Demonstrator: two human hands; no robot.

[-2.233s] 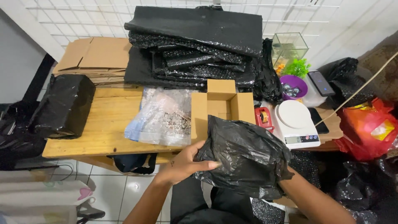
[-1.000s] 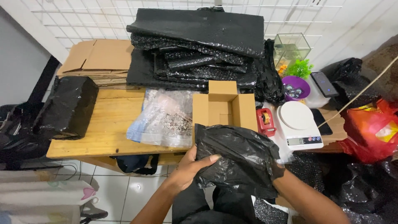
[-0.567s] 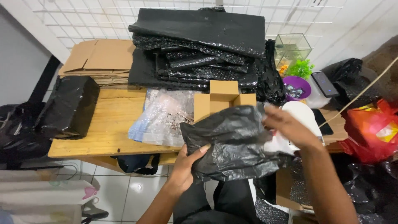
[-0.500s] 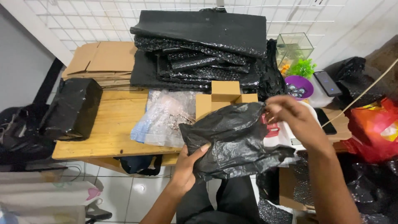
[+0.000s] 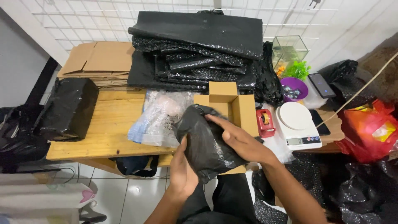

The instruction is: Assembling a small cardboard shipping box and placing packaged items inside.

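On the left of the wooden table (image 5: 103,132) lies a black wrapped parcel (image 5: 66,108). The left hand (image 5: 182,172) grips the lower edge of the black plastic bag (image 5: 205,141), held before the open cardboard box (image 5: 232,103). The right hand (image 5: 240,141) lies flat on the bag, fingers spread, left of the white kitchen scale (image 5: 297,124).

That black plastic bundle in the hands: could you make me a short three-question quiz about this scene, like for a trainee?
1. True or false: both hands touch the black plastic-wrapped bundle.
2. What stands directly right of the open cardboard box? A) red tape dispenser B) green plant C) phone
3. Fill in: the white kitchen scale has a ____ platform.

Key: 1. True; left hand grips beneath, right hand lies on top. 2. A. 3. Round.
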